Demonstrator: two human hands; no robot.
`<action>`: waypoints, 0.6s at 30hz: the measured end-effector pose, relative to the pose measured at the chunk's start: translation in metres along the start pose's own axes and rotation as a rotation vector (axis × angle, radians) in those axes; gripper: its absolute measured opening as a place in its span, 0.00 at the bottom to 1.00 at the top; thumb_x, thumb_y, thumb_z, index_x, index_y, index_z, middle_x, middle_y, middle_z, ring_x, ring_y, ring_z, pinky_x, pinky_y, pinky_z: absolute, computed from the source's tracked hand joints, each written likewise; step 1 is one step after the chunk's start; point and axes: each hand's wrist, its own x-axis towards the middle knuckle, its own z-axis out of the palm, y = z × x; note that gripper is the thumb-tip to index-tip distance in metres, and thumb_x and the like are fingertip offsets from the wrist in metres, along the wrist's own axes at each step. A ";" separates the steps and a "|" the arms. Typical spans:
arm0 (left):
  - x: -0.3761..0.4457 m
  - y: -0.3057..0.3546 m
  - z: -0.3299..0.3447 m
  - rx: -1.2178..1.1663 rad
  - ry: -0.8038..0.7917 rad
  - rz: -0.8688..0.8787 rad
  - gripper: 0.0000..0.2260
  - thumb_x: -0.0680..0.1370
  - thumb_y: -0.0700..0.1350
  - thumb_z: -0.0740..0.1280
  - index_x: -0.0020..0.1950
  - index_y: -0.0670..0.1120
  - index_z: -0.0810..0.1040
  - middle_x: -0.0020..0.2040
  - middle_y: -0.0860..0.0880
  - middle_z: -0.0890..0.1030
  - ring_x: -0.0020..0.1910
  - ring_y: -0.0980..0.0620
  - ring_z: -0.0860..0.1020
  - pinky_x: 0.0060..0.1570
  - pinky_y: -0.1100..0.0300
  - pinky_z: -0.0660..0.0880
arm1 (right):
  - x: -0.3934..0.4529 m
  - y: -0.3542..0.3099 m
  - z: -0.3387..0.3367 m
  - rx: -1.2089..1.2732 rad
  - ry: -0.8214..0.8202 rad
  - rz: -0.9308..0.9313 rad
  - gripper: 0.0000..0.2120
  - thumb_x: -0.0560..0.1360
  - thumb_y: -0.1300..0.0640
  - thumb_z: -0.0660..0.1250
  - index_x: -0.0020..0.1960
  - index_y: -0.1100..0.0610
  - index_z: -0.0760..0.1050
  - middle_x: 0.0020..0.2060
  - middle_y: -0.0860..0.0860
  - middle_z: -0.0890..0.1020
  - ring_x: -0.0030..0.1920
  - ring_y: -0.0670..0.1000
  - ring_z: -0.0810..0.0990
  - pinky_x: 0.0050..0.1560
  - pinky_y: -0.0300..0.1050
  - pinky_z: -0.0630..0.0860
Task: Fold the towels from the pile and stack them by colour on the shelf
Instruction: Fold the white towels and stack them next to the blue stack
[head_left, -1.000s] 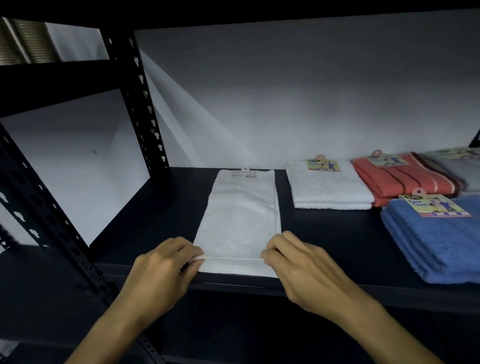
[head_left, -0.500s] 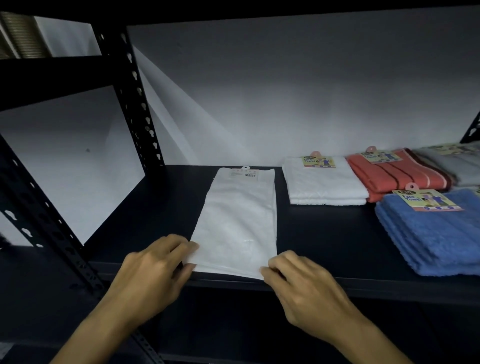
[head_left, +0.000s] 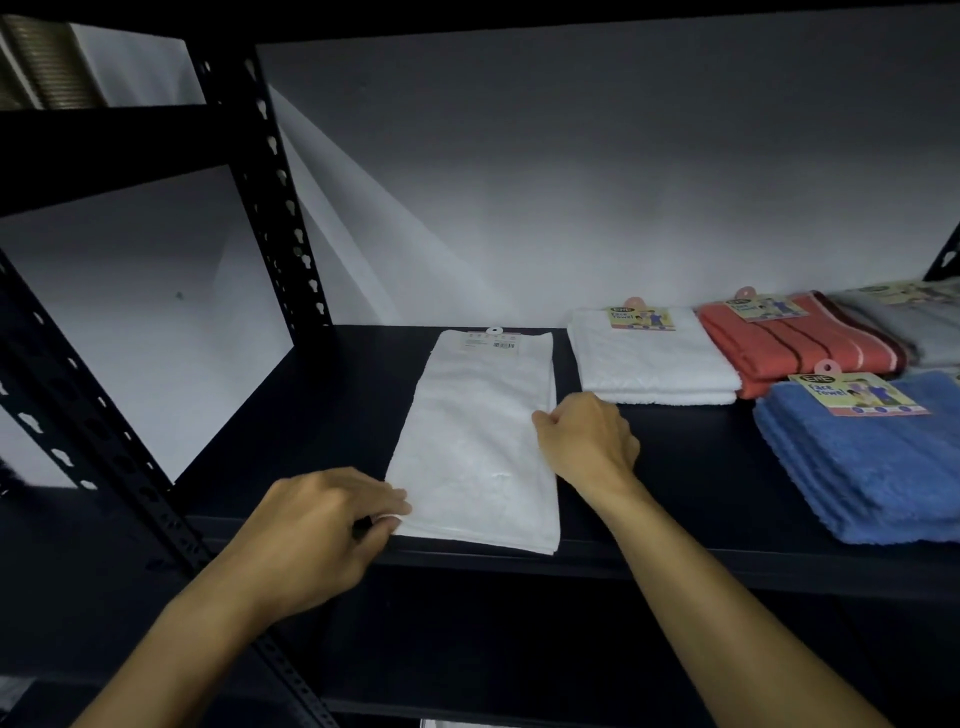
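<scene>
A long white towel (head_left: 478, 441), folded into a narrow strip, lies on the dark shelf (head_left: 322, 415) with its label end at the back. My left hand (head_left: 317, 535) pinches its near left corner at the shelf's front edge. My right hand (head_left: 587, 441) grips the towel's right edge about halfway along, fingers curled at the edge. A folded white towel (head_left: 654, 358) lies to the right, then a coral striped towel (head_left: 795, 338) and a stack of blue towels (head_left: 872, 457) in front of it.
A grey folded towel (head_left: 914, 322) sits at the far right back. Black perforated uprights (head_left: 275, 208) stand at the left, with another one (head_left: 78, 415) nearer me. A dark upper shelf runs overhead. A lower level lies below the shelf front.
My right hand has left the towel's near right corner and moved back along the right edge to its middle. My left hand stays at the near left corner.
</scene>
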 end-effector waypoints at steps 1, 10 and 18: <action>0.001 0.000 -0.001 0.003 -0.005 -0.007 0.10 0.72 0.47 0.77 0.51 0.58 0.85 0.51 0.65 0.83 0.53 0.68 0.79 0.46 0.63 0.80 | 0.002 -0.003 0.000 0.030 -0.010 0.050 0.11 0.77 0.52 0.62 0.39 0.56 0.73 0.39 0.51 0.80 0.35 0.52 0.75 0.30 0.40 0.65; 0.001 -0.003 0.001 -0.040 -0.015 -0.053 0.10 0.73 0.49 0.75 0.52 0.62 0.84 0.53 0.67 0.82 0.56 0.70 0.76 0.48 0.70 0.75 | 0.007 -0.004 -0.007 0.154 -0.079 0.145 0.07 0.73 0.63 0.58 0.37 0.56 0.68 0.33 0.50 0.73 0.31 0.51 0.71 0.30 0.40 0.65; -0.005 -0.002 0.005 -0.052 0.017 -0.066 0.10 0.73 0.49 0.75 0.53 0.61 0.84 0.53 0.67 0.82 0.56 0.74 0.74 0.49 0.66 0.78 | 0.005 0.000 -0.004 0.134 -0.020 0.127 0.07 0.70 0.66 0.58 0.37 0.55 0.69 0.32 0.49 0.72 0.33 0.53 0.72 0.32 0.41 0.64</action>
